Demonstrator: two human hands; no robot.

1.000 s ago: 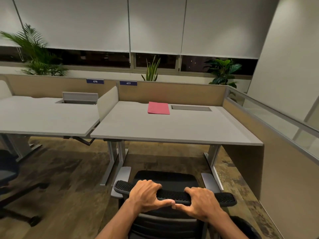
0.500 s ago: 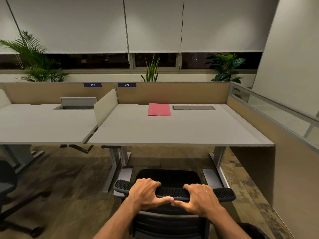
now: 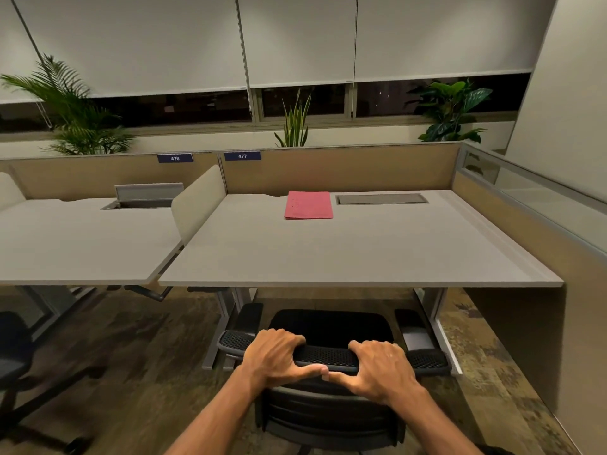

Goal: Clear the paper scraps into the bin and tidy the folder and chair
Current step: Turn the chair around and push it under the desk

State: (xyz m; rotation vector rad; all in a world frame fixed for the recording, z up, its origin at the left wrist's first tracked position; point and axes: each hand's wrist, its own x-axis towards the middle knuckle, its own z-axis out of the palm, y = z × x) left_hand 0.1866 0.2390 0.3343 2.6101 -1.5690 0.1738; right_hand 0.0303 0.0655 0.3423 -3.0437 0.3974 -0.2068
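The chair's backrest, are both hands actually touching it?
Touching. The head view shows the left hand and right hand wrapped over the top edge of the chair's backrest, thumbs meeting.

A pale grey desk [image 3: 345,254] is standing against a tan partition, its top running from the near front edge back to the divider. A red folder [image 3: 308,205] is lying flat and closed on the far middle of the top, squared to the back edge. Just to its right a grey cable hatch [image 3: 381,199] is sitting flush in the surface, shut. A second desk [image 3: 75,244] is adjoining on the left, its own hatch lid [image 3: 148,192] standing raised. Both are standing on mottled brown carpet [image 3: 138,349].
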